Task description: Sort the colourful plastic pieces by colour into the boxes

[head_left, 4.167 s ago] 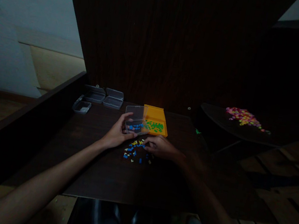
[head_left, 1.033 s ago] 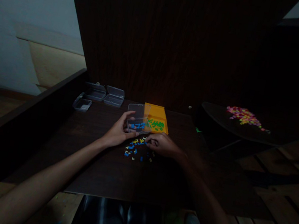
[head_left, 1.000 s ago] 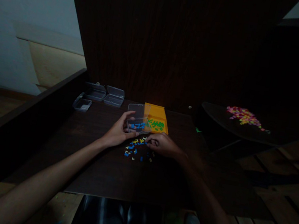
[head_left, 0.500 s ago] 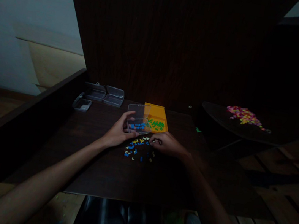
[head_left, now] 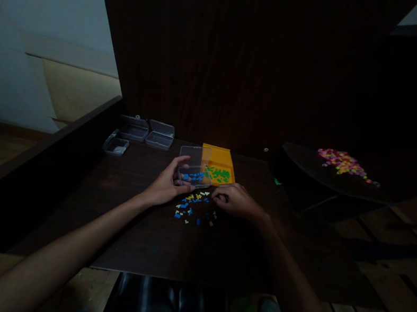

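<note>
My left hand [head_left: 165, 187] is curled round the near left side of a small clear plastic box [head_left: 193, 170] with blue pieces in it, its lid standing up behind. My right hand [head_left: 236, 202] rests on the dark table [head_left: 127, 227] just right of a scatter of small blue and yellow pieces [head_left: 193, 209]; its fingertips are pinched together, and what they hold is too small to make out. An orange tray [head_left: 218, 166] with green pieces lies right behind the clear box.
Three more clear boxes [head_left: 146, 134] sit at the table's far left corner. A heap of pink and yellow pieces [head_left: 342, 162] lies on a dark surface to the right. A dark wooden panel rises behind the table; wooden slats lie at right.
My right hand has drawn a little to the right, away from the middle of the scattered pieces. My left hand has stayed on the clear box.
</note>
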Demonstrator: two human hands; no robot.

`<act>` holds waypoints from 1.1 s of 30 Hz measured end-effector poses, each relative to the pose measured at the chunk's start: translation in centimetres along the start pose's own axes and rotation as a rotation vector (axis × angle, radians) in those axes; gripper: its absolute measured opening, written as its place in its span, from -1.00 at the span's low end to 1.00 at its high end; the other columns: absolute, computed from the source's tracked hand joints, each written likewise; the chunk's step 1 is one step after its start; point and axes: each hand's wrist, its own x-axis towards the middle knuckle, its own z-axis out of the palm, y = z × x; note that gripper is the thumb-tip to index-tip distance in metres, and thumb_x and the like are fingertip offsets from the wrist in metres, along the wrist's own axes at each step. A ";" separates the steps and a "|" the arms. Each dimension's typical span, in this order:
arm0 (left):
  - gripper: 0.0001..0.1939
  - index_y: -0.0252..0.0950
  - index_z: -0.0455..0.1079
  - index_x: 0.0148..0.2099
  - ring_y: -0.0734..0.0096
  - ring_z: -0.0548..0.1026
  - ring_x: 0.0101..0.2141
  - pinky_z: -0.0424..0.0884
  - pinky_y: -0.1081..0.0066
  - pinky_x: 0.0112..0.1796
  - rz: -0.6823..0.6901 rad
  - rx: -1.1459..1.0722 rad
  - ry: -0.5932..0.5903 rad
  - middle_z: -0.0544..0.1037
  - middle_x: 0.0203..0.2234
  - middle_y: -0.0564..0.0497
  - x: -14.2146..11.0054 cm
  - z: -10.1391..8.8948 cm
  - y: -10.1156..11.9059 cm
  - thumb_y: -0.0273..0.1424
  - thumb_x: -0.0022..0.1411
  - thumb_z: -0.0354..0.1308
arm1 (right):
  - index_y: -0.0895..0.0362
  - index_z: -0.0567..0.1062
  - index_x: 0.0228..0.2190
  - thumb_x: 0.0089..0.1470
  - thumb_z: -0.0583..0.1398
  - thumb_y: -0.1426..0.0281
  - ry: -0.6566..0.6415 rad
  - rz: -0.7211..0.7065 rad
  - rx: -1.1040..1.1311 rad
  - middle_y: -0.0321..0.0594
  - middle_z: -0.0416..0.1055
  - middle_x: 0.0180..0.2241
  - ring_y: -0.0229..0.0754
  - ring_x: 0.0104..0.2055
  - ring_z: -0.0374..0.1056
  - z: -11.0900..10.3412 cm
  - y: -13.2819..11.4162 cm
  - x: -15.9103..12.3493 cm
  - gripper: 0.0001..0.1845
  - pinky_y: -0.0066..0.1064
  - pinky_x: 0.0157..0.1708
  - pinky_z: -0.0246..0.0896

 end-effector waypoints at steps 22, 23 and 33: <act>-0.19 -0.11 0.13 0.19 0.45 0.45 -0.24 0.48 0.12 -0.09 0.015 0.016 -0.021 0.27 0.04 -0.08 0.0 -0.1 -0.3 -0.46 -0.09 0.39 | 0.14 0.59 -0.30 0.09 0.18 0.46 -0.062 -0.016 0.060 -0.29 0.43 -0.48 -0.32 -0.48 0.22 0.6 -0.9 0.6 -0.83 -0.50 -0.42 0.02; -0.19 -0.11 0.13 0.19 0.45 0.45 -0.24 0.48 0.12 -0.09 0.016 0.013 -0.022 0.27 0.04 -0.08 0.0 -0.2 -0.3 -0.45 -0.09 0.40 | 0.15 0.59 -0.29 0.08 0.19 0.45 -0.061 -0.011 0.068 -0.29 0.43 -0.48 -0.32 -0.47 0.23 0.7 -0.8 0.6 -0.83 -0.50 -0.42 0.02; -0.17 -0.11 0.12 0.20 0.45 0.47 -0.27 0.49 0.11 -0.09 0.005 0.010 -0.008 0.28 0.05 -0.09 -0.1 -0.1 -0.2 -0.45 -0.09 0.39 | 0.17 0.56 -0.31 0.05 0.21 0.44 -0.093 0.065 0.182 -0.39 0.31 -0.57 -0.36 -0.54 0.19 0.7 -0.7 0.6 -0.86 -0.54 -0.49 -0.03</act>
